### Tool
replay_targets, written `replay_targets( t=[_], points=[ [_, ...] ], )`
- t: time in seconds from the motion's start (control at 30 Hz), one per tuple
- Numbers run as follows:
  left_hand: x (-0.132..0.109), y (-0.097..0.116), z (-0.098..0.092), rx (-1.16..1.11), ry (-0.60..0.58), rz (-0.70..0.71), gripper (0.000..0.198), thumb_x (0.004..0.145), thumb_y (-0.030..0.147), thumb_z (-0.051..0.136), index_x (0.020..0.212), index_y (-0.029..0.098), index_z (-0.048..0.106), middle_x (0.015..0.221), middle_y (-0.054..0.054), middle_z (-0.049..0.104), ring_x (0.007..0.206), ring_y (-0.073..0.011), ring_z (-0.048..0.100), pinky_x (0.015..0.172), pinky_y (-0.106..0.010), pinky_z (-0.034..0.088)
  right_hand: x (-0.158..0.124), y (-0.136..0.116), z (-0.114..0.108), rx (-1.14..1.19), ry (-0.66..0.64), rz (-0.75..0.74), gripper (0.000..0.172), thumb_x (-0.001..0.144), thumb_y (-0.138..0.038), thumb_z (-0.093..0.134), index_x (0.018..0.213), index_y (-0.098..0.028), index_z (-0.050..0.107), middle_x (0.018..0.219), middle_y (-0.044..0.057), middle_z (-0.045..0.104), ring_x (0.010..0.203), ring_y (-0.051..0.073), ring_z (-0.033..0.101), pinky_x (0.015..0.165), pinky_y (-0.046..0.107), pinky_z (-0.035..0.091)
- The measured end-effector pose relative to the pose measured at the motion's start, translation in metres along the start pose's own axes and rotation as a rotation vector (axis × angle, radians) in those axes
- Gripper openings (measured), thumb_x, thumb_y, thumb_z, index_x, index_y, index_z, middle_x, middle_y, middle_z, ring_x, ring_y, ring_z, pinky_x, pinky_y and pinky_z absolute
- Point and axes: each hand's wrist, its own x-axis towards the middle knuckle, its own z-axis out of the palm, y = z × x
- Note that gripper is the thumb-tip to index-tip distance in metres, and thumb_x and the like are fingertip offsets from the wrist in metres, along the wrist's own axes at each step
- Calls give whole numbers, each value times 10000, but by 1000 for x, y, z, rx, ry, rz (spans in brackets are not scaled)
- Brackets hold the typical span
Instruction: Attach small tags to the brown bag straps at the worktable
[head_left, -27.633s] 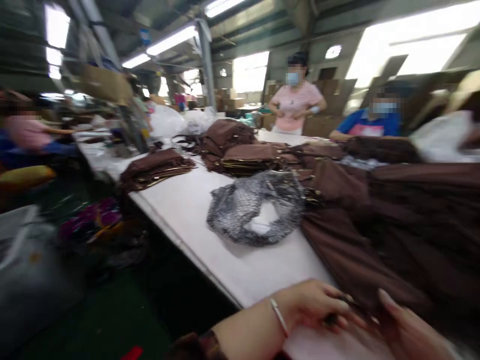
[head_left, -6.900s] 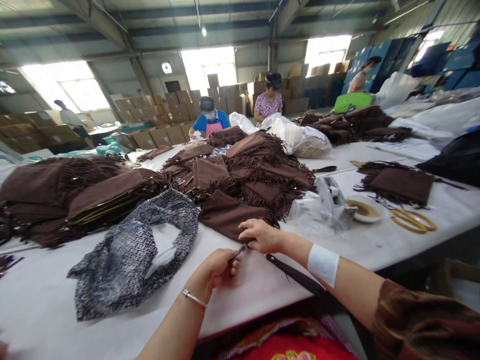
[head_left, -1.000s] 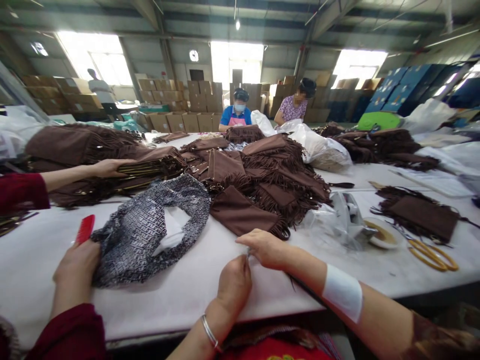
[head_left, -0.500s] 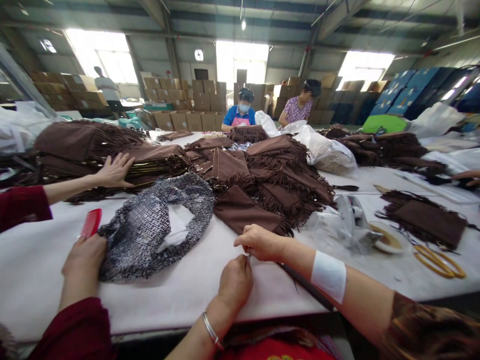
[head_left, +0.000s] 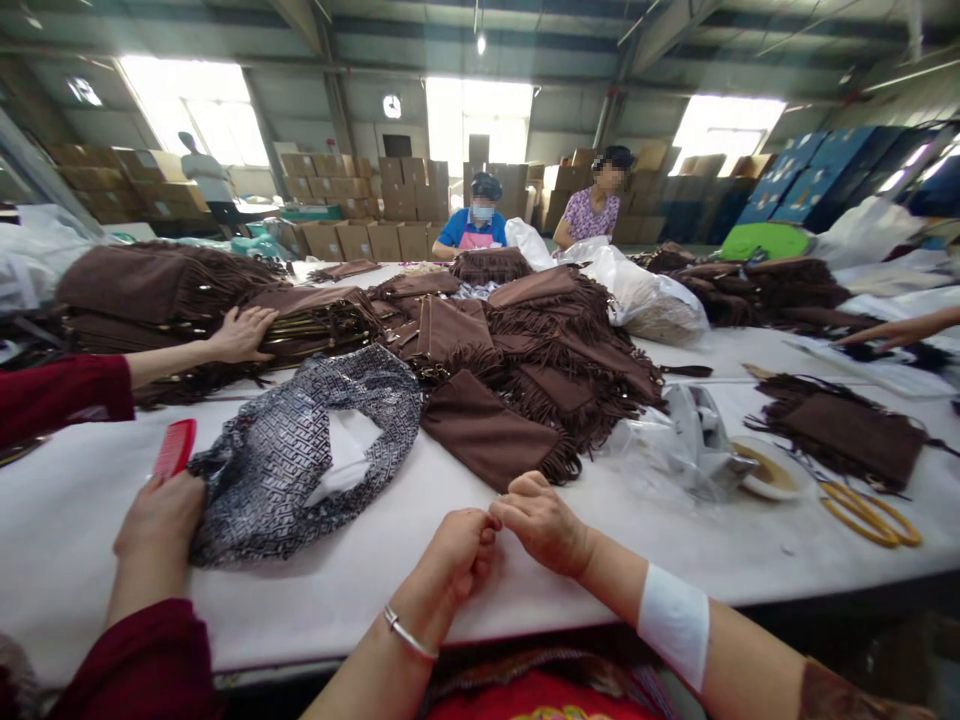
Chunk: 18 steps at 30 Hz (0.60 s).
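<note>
My left hand (head_left: 456,562), with a silver bangle at the wrist, is closed in front of me over the white table. Touching it at the fingertips is my right hand (head_left: 546,525), also closed, with a white patch on its forearm. Whatever the two hands pinch, if anything, is hidden by the fingers. Just beyond them lies a brown fringed pouch (head_left: 487,425), at the near edge of a heap of similar brown fringed bags (head_left: 577,345). To the left is a black-and-white patterned cloth or bag (head_left: 277,480) with a white piece in its middle.
At left a co-worker's hand (head_left: 244,335) rests on stacked brown bags (head_left: 127,285); the other (head_left: 161,520) holds a red comb (head_left: 175,447). At right lie a tape dispenser (head_left: 697,430), a tape roll (head_left: 765,470), yellow-handled scissors (head_left: 862,515) and another fringed bag (head_left: 847,430).
My right hand has turned and shifted slightly right and down, against my left fingertips. The dark strap under my right forearm no longer shows. A co-worker's hand reaches further in from the right.
</note>
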Motion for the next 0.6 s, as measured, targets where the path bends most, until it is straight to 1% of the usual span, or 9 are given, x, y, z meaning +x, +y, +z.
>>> replay_targets(
  t=[0.07,0.17,0.23,0.33,0.43,0.5,0.53,0.57,0.6],
  points=[
    [-1,0,-1,-19,-8,-5,41,743,214,487,729,180,467,531,94,328,392,-39,227,418,-182,123,-6,0,-4,-20,35,-3,199,970,-116,486,1102,-182,619,846,17,726,818,183,547,814,357,368],
    [-3,-1,-2,-14,3,23,47,750,219,504,776,179,499,520,97,335,376,-40,233,399,-179,112,-13,1,-9,-12,128,92,346,956,-71,482,1280,-172,550,885,31,740,925,199,594,859,362,390],
    [-4,-2,-3,-22,1,26,45,772,222,502,781,178,506,517,95,340,368,-39,241,392,-175,111,-15,-1,-9,-5,157,133,385,945,-61,480,1310,-172,535,936,41,752,1020,213,604,904,376,391],
    [-3,-1,-4,-61,-19,-9,60,801,210,462,756,177,485,521,96,321,369,-35,228,395,-162,119,-16,-8,-3,-36,125,93,385,941,-79,483,1305,-182,552,1058,41,760,1140,254,589,953,415,360],
    [-2,2,-7,-59,-45,-51,100,808,196,430,710,183,440,524,102,276,376,-38,202,406,-160,136,-22,-15,1,-84,80,44,396,942,-76,459,1311,-178,559,1043,34,769,1177,279,587,970,441,335],
    [-2,4,-11,-55,-55,-71,109,818,199,428,713,182,450,528,102,270,381,-44,198,414,-167,141,-30,-17,-6,-107,62,60,421,932,-64,456,1326,-177,553,1035,43,767,1215,284,570,995,451,331],
    [-3,5,-13,-38,-53,-73,107,825,205,434,728,179,470,531,96,286,384,-50,210,417,-175,143,-35,-17,-13,-121,63,100,431,927,-61,458,1331,-178,551,1061,53,760,1236,283,557,1008,453,336],
    [-5,5,-15,26,-30,-49,112,835,212,441,741,177,492,534,85,316,390,-59,236,422,-185,154,-41,-16,-22,-134,71,165,430,924,-68,465,1331,-175,551,1099,69,747,1245,282,550,1016,452,348],
    [-7,6,-18,155,13,13,121,843,221,455,748,176,514,543,66,362,405,-73,286,430,-197,183,-48,-15,-32,-146,80,254,415,925,-87,474,1324,-167,558,1127,89,734,1230,282,557,1015,450,369]
  ],
)
